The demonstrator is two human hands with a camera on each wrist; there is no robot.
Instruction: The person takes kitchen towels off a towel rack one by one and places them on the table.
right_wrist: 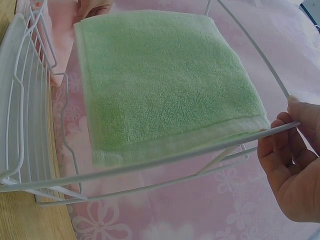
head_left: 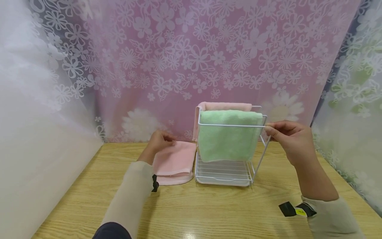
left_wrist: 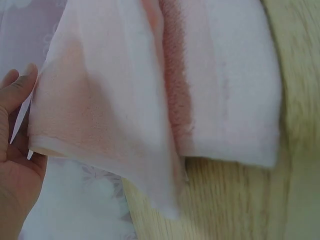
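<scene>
A white wire rack (head_left: pixel 223 179) stands on the table with a light tray in its base. A green towel (head_left: pixel 229 136) hangs folded over one of its upper bars, and a pink towel (head_left: pixel 226 106) drapes behind it. My right hand (head_left: pixel 289 139) pinches the rack's upper right front corner between thumb and fingers. Left of the rack lies a folded pink towel (head_left: pixel 176 159). My left hand (head_left: pixel 161 142) holds this towel at its far left edge, fingers curled. In the left wrist view, its upper layer (left_wrist: pixel 110 100) slants up toward the hand (left_wrist: pixel 20 135).
The wooden table (head_left: pixel 191 205) runs back to a pink flowered curtain (head_left: pixel 185 66). A pale sheet (head_left: pixel 44 99) closes off the left side, and a flowered sheet (head_left: pixel 358 116) the right.
</scene>
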